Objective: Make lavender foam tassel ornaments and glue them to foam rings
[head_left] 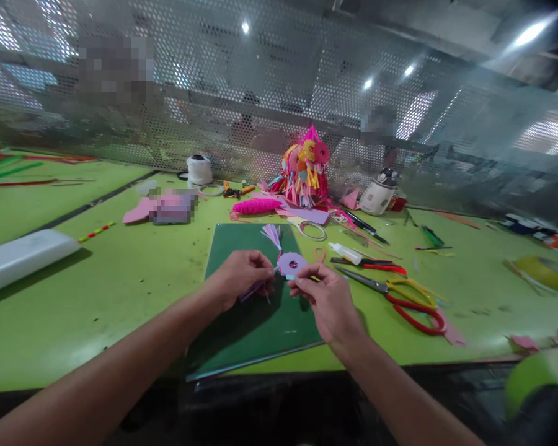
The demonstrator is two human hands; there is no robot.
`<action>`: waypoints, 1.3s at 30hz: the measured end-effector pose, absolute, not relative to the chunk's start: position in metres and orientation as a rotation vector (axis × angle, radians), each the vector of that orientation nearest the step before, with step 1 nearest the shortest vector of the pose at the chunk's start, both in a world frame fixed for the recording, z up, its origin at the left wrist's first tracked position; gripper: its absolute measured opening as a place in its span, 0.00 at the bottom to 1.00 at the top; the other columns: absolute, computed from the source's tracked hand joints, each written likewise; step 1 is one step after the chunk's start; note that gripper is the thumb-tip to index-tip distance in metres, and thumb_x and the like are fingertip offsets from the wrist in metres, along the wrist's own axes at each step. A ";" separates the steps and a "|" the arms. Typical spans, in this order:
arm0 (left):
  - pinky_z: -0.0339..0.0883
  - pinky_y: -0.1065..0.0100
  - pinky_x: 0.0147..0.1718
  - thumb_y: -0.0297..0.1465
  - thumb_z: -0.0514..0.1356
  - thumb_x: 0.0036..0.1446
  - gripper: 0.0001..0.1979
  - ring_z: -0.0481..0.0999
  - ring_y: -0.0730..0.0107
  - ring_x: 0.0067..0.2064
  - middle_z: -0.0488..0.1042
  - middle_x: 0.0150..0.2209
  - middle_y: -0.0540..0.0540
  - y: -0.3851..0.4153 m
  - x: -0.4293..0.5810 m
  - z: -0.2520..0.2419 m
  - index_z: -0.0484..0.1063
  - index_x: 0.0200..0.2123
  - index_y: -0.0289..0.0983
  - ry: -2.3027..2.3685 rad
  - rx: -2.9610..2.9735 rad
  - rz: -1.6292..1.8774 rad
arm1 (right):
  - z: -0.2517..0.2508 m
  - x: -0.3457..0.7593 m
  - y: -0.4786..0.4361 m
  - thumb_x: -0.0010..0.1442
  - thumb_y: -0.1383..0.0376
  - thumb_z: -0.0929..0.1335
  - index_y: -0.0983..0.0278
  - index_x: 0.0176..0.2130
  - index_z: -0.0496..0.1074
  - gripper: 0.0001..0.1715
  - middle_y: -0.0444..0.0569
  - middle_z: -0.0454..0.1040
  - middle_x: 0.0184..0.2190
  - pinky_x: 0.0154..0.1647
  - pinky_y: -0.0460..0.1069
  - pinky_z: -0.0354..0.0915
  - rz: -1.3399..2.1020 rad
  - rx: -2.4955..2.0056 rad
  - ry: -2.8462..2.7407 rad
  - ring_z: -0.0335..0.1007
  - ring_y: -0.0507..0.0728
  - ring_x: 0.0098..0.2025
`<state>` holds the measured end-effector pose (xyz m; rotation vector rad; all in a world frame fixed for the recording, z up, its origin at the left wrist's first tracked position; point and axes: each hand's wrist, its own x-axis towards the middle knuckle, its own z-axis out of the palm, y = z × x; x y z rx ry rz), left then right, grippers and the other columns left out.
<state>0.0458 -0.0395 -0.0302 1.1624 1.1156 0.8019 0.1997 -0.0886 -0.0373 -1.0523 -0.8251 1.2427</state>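
Observation:
Above a dark green mat, both hands meet around a small purple scalloped disc with a hole in its middle. My left hand is closed in a pinch at the disc's left side, and a purple strip shows under its fingers. My right hand pinches the lower right edge of the disc, where a small light blue piece shows. A pale purple tassel lies just above the disc, with a bit of pink string between them.
Scissors with yellow and red handles, a white glue bottle and a pink cord roll lie around the mat. Farther back stands a colourful tasselled ornament. A long white object lies at left.

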 end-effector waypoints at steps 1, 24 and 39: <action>0.69 0.69 0.23 0.26 0.63 0.45 0.06 0.74 0.71 0.21 0.74 0.19 0.50 -0.040 0.046 -0.031 0.66 0.24 0.35 1.116 1.163 0.817 | -0.037 0.196 -0.086 0.39 0.72 0.72 0.66 0.23 0.70 0.08 0.41 0.71 0.19 0.26 0.44 0.67 1.254 -1.057 -0.804 0.72 0.51 0.24; 0.62 0.74 0.24 0.23 0.62 0.47 0.04 0.69 0.77 0.21 0.74 0.19 0.50 -0.047 0.059 -0.025 0.75 0.23 0.32 1.264 1.136 0.853 | -0.035 0.176 -0.076 0.44 0.73 0.72 0.67 0.28 0.66 0.11 0.42 0.71 0.17 0.17 0.43 0.68 1.287 -1.146 -0.608 0.71 0.51 0.18; 0.65 0.73 0.25 0.25 0.66 0.42 0.05 0.71 0.75 0.23 0.75 0.21 0.48 -0.044 0.058 -0.025 0.76 0.26 0.31 1.229 1.090 0.834 | -0.041 0.174 -0.074 0.42 0.70 0.73 0.65 0.30 0.66 0.14 0.40 0.70 0.17 0.16 0.43 0.65 1.317 -1.090 -0.579 0.68 0.50 0.17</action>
